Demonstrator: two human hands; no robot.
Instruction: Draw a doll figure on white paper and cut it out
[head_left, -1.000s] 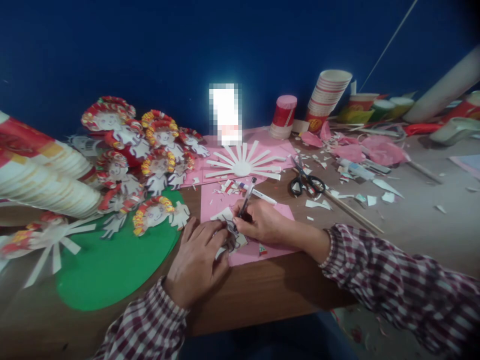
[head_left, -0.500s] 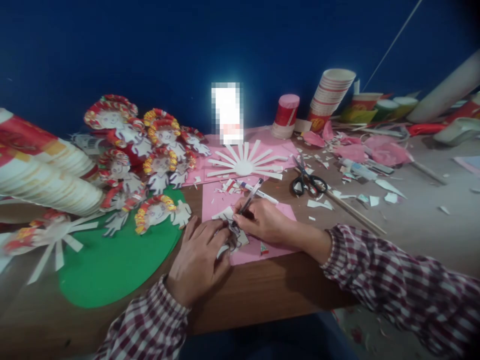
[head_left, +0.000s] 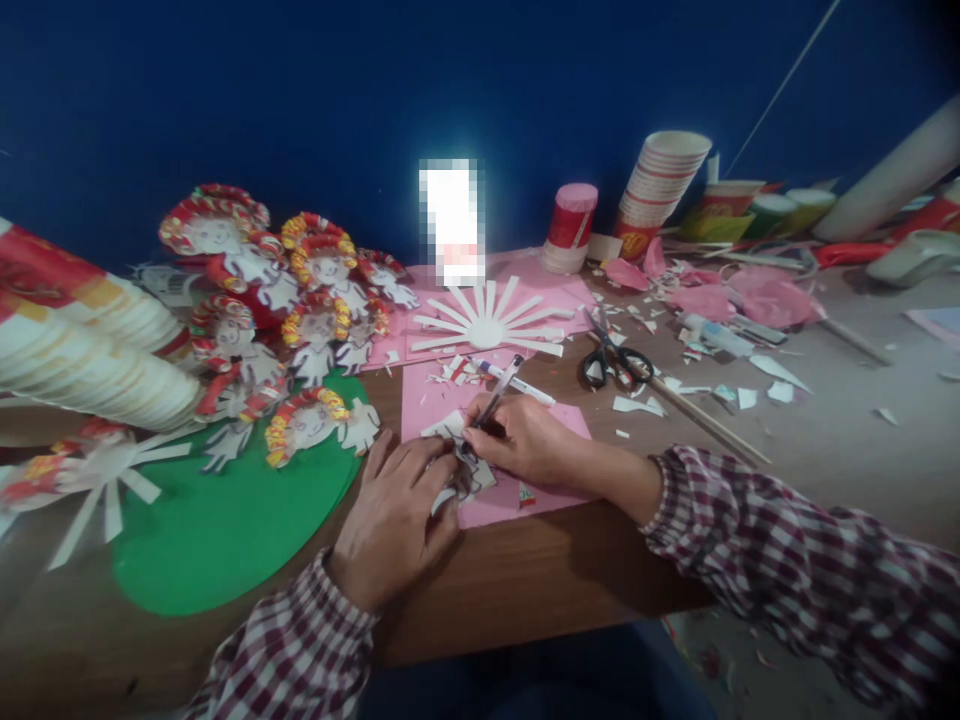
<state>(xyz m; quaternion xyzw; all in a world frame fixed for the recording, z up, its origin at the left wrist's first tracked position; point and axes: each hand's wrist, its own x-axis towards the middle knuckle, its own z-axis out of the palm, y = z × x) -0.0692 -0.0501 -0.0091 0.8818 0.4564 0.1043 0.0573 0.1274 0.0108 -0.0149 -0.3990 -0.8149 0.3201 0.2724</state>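
If the left hand (head_left: 397,510), fingers unclenched, presses weakly, the small white paper piece (head_left: 481,481) may slip under the slim dark plastic pen (head_left: 498,397) the right hand (head_left: 529,440) grasps.

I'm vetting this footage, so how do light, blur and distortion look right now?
Head view: dim, with a pixelated white patch glaring against the blue background; head view: shadow on the table below the right forearm; head view: left-edge cups look stretched, probably lens distortion; head view: lines on the paper near the pen look soft.
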